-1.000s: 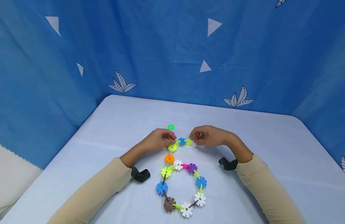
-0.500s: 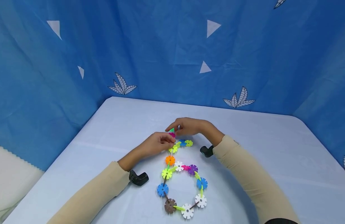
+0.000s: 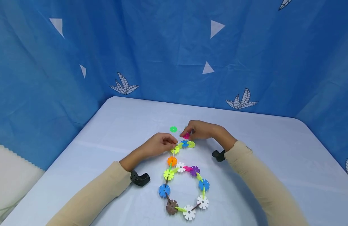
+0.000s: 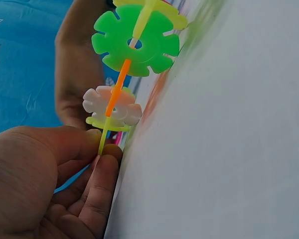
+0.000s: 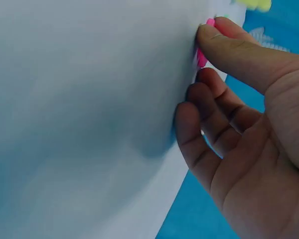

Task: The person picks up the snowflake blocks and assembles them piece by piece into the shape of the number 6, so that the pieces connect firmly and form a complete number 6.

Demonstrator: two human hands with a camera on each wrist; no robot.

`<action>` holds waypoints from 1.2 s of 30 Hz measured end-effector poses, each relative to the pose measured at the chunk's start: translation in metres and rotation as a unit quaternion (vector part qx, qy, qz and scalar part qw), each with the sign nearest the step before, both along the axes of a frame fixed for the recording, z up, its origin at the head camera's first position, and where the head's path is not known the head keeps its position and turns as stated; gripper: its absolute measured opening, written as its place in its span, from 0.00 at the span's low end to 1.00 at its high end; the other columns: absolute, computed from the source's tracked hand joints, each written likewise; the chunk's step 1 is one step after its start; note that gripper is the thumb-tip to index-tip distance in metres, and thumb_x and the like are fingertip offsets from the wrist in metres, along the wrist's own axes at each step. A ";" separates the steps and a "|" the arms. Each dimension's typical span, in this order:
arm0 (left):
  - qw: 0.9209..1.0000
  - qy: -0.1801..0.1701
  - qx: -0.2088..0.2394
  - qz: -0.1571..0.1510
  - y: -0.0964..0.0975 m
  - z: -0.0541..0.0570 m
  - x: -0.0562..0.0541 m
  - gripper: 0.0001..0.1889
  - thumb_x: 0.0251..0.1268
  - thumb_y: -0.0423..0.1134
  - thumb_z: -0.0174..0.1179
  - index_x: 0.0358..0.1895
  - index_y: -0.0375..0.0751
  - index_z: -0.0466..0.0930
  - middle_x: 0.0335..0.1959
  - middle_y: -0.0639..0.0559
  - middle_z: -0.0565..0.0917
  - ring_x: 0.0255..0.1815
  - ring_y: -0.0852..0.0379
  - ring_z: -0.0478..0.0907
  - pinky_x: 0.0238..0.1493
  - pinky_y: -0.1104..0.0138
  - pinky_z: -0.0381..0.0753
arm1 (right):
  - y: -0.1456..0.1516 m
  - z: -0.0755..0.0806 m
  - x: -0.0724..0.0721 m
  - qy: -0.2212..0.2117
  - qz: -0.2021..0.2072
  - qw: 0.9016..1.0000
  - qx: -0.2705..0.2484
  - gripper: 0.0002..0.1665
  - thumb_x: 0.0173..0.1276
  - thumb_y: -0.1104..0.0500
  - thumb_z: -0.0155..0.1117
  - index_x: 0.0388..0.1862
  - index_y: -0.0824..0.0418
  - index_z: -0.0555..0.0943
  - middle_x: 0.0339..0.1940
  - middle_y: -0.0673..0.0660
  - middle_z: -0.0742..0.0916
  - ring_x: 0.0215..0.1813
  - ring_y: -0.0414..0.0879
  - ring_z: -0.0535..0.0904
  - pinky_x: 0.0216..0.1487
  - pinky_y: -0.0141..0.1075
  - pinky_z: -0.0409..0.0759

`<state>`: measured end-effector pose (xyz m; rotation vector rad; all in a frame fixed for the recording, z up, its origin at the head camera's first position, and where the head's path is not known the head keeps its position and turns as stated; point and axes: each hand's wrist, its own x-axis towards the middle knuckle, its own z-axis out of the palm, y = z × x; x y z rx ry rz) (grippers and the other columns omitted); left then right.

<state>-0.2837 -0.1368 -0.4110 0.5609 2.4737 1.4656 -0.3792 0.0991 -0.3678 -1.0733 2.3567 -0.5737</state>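
Note:
A chain of slotted plastic snowflake discs lies on the table, its lower part forming a closed ring with a brown disc (image 3: pixel 172 207) at the bottom left. An orange disc (image 3: pixel 172 161) links the ring to a yellow disc (image 3: pixel 175 150), which my left hand (image 3: pixel 157 146) pinches at its edge; the left wrist view shows thumb and finger on this yellow disc (image 4: pixel 104 138). From there the chain bends right through a blue disc (image 3: pixel 184 143) to a yellow-green end disc (image 3: pixel 191 144). Just above that end, my right hand (image 3: pixel 203 129) pinches a loose pink disc (image 5: pixel 205 47) between thumb and forefinger.
One loose green disc (image 3: pixel 173 129) lies on the white table (image 3: pixel 128 116) beyond the hands. Black wrist devices sit at the left wrist (image 3: pixel 140 178) and the right wrist (image 3: pixel 219 156). A blue patterned curtain (image 3: pixel 174 47) hangs behind the table.
My right hand went left to the loose discs, took up the pink one and brought it back right, over the chain's end. The left hand keeps its pinch on the chain.

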 end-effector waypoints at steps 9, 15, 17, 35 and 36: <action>1.000 0.007 -0.001 -0.007 0.000 0.001 -0.001 0.08 0.73 0.34 0.61 0.50 0.40 0.86 0.43 0.53 0.85 0.43 0.54 0.79 0.48 0.64 0.81 | 0.071 -0.002 0.027 -0.014 -0.131 0.991 -0.022 0.18 0.65 0.67 0.72 0.54 0.55 0.87 0.47 0.55 0.81 0.52 0.52 0.76 0.46 0.39 0.81; 1.000 -0.012 -0.004 0.006 0.000 0.003 -0.002 0.08 0.75 0.35 0.60 0.50 0.41 0.86 0.42 0.53 0.85 0.40 0.54 0.79 0.45 0.65 0.82 | 0.101 0.001 0.042 -0.026 -0.152 0.988 -0.014 0.15 0.63 0.66 0.74 0.48 0.59 0.81 0.37 0.55 0.80 0.43 0.52 0.75 0.41 0.40 0.78; 1.000 -0.017 -0.001 0.007 0.000 0.004 -0.002 0.08 0.75 0.35 0.59 0.50 0.41 0.86 0.41 0.52 0.84 0.39 0.54 0.79 0.43 0.64 0.82 | 0.104 0.001 0.046 -0.021 -0.155 0.988 -0.012 0.15 0.64 0.65 0.74 0.45 0.59 0.78 0.36 0.55 0.79 0.43 0.51 0.75 0.40 0.40 0.78; 0.999 0.022 -0.028 0.007 0.014 0.010 -0.011 0.10 0.73 0.37 0.61 0.51 0.40 0.86 0.36 0.53 0.84 0.36 0.55 0.78 0.38 0.64 0.79 | 0.061 -0.018 0.057 -0.202 -0.297 0.910 -0.206 0.08 0.71 0.64 0.67 0.42 0.68 0.79 0.36 0.61 0.85 0.32 0.48 0.84 0.41 0.36 0.85; 0.999 0.021 -0.029 0.010 0.015 0.010 -0.011 0.10 0.73 0.37 0.62 0.51 0.40 0.86 0.37 0.53 0.84 0.36 0.55 0.78 0.39 0.65 0.78 | 0.060 -0.018 0.056 -0.204 -0.301 0.909 -0.204 0.08 0.71 0.63 0.67 0.42 0.68 0.79 0.36 0.61 0.85 0.32 0.48 0.84 0.41 0.36 0.85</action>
